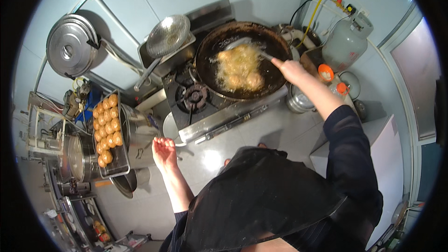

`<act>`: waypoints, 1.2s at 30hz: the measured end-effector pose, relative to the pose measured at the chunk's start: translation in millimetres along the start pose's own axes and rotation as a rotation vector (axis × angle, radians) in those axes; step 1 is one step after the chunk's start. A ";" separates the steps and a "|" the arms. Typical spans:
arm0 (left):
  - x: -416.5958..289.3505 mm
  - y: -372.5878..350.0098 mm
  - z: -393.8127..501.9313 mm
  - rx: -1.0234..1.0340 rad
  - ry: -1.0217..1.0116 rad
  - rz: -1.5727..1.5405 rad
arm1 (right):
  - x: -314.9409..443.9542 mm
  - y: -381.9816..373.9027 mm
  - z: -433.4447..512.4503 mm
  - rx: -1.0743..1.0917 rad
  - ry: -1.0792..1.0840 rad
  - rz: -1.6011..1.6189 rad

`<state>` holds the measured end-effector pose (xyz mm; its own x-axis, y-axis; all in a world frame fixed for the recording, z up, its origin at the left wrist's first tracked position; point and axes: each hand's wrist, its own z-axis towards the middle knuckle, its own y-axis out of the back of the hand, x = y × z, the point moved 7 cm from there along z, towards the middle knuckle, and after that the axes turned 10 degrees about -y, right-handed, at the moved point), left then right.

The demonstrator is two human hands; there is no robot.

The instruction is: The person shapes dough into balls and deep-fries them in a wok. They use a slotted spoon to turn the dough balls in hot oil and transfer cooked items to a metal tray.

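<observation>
My right hand (pixel 291 71) is closed around the handle of a metal spatula (pixel 267 56), whose broad head lies in the hot oil at the far side of a large dark wok (pixel 206 77). Several golden-brown food pieces (pixel 254 79) fry there amid dense bubbles, near the wok's middle. Palm up, with its fingers slightly curled, my left hand (pixel 164 150) holds nothing; it hovers between the stove and a metal tray. That tray (pixel 119 162) carries rows of round, glossy brown food pieces (pixel 109 123) and rests on a tall steel pot.
Left of the wok are an unlit gas burner (pixel 196 97) and a perforated metal strainer (pixel 168 36) over a steel container. A gas cylinder (pixel 346 42), an orange-rimmed container (pixel 326 72) and a steel pot (pixel 299 99) stand at the right. A large lid (pixel 71 47) hangs at the wall.
</observation>
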<state>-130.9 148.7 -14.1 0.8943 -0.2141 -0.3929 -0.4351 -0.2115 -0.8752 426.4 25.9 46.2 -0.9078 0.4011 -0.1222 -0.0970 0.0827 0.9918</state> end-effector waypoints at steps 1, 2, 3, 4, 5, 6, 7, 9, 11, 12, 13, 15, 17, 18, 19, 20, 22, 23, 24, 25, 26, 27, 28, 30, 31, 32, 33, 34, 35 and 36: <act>1.2 -3.0 -0.7 0.002 -0.010 -0.034 | -7.6 3.5 -1.6 0.007 -0.045 0.016; -2.5 0.2 -3.8 -0.021 -0.012 -0.037 | -9.3 4.3 -9.4 0.026 -0.049 0.027; -4.0 0.3 -5.6 -0.016 -0.003 -0.026 | -15.6 6.4 -15.6 0.039 -0.061 0.030; -5.1 0.0 -7.3 -0.008 0.004 -0.019 | -20.4 7.9 -19.1 0.067 -0.084 0.038; -5.5 0.7 -8.5 0.000 0.012 -0.011 | -26.4 13.3 -27.4 0.061 -0.113 0.069; -9.5 6.8 -7.1 0.002 0.008 -0.026 | -29.9 20.1 -34.2 0.069 -0.138 0.089; -13.3 12.6 -4.1 -0.028 -0.010 -0.023 | -36.3 23.0 -40.0 0.077 -0.168 0.108; -18.6 22.4 0.2 -0.089 -0.043 -0.016 | -48.7 32.2 -52.9 0.076 -0.208 0.179; -18.6 17.8 0.4 -0.099 -0.047 -0.002 | -51.2 58.1 -68.6 0.112 -0.263 0.238; -17.5 13.4 1.8 -0.088 -0.048 0.009 | -55.1 68.4 -72.9 0.144 -0.284 0.284; -16.3 9.6 3.0 -0.077 -0.049 0.021 | -61.7 73.3 -76.7 0.137 -0.277 0.347; -10.5 2.5 6.2 -0.076 -0.026 0.011 | -73.0 73.4 -80.1 0.041 -0.249 0.414; -2.0 -6.6 8.9 -0.041 0.004 0.008 | -71.2 69.6 -73.8 0.038 -0.283 0.462; 1.2 -8.7 10.9 -0.032 0.015 0.016 | -64.2 70.0 -66.9 0.034 -0.297 0.489; 5.7 -12.0 14.3 -0.020 0.028 0.025 | -59.8 65.0 -58.4 0.045 -0.332 0.494; 9.4 -15.8 16.7 -0.007 0.040 0.034 | -54.5 57.8 -48.3 0.059 -0.334 0.503; 15.9 -26.9 18.0 0.024 0.058 0.027 | -40.3 45.5 -31.9 0.049 -0.315 0.529; 18.9 -32.9 18.2 0.040 0.068 0.024 | -35.0 39.5 -26.1 0.024 -0.296 0.546; 19.9 -35.1 17.4 0.040 0.069 0.015 | -28.0 35.1 -20.6 0.016 -0.283 0.522; 19.8 -35.6 18.4 0.050 0.070 0.024 | -24.1 29.2 -18.8 0.063 -0.267 0.472; 19.3 -34.8 20.6 0.060 0.072 0.034 | -23.1 27.2 -19.6 0.065 -0.257 0.441; 18.1 -29.3 21.3 0.063 0.071 0.041 | -20.4 23.7 -20.5 0.073 -0.242 0.407; 16.5 -24.8 22.8 0.068 0.068 0.051 | -21.8 19.8 -23.7 0.083 -0.248 0.415; 11.6 -13.9 20.8 0.035 0.057 0.051 | -29.8 18.3 -38.1 0.110 -0.280 0.408; 9.1 -8.7 18.2 0.015 0.047 0.048 | -31.4 24.1 -46.4 0.126 -0.291 0.403; 6.0 -3.6 15.8 0.002 0.037 0.034 | -35.3 34.4 -57.0 0.150 -0.282 0.454; 4.4 -0.6 13.1 -0.010 0.026 0.027 | -43.9 43.0 -66.9 0.180 -0.301 0.505; 3.1 0.5 11.3 -0.020 0.017 0.021 | -54.0 50.4 -76.1 0.210 -0.322 0.556; 1.9 2.2 10.0 -0.031 0.007 0.015 | -59.9 50.6 -77.7 0.240 -0.355 0.620; 1.8 3.9 10.6 -0.028 0.006 0.018 | -65.9 50.8 -80.5 0.268 -0.392 0.685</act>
<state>-129.9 157.5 -21.2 0.8858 -0.2241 -0.4064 -0.4537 -0.2342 -0.8598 448.5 -69.8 107.6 -0.5181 0.7259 0.4523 0.5705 -0.1006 0.8151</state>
